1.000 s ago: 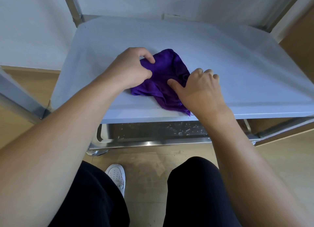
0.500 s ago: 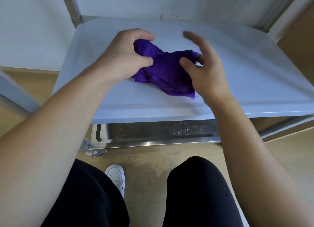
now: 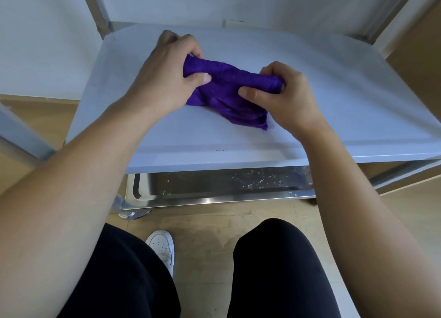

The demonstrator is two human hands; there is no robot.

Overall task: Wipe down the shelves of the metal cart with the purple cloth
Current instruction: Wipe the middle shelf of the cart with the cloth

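Counting what is here: one purple cloth [image 3: 229, 91], two hands, two shelves of one metal cart, one white shoe [image 3: 162, 247], and two knees in black trousers; the left hand [image 3: 167, 77] and the right hand [image 3: 286, 96] both hold the cloth, one at each end, with fingers curled tight and thumbs pressed onto the fabric, so both are clamped on it.

The upper shelf [image 3: 334, 91] is a flat, pale grey, matt surface with a slightly raised front edge; the lower shelf [image 3: 214, 184] is shiny steel and carries many small water drops, mostly on its right part; one caster [image 3: 130, 214] shows under the left front corner; upright metal posts [image 3: 97, 7] stand at the back corners of the cart; behind it there is a plain white wall, and the floor [image 3: 214, 241] is light wood with a dull stained patch between the knees.

The cloth is deep purple with a soft towel texture; its upper part is gathered into a thick roll between the two hands, and the lower part hangs in loose folds whose bottom corner touches the upper shelf, a little right of the middle.
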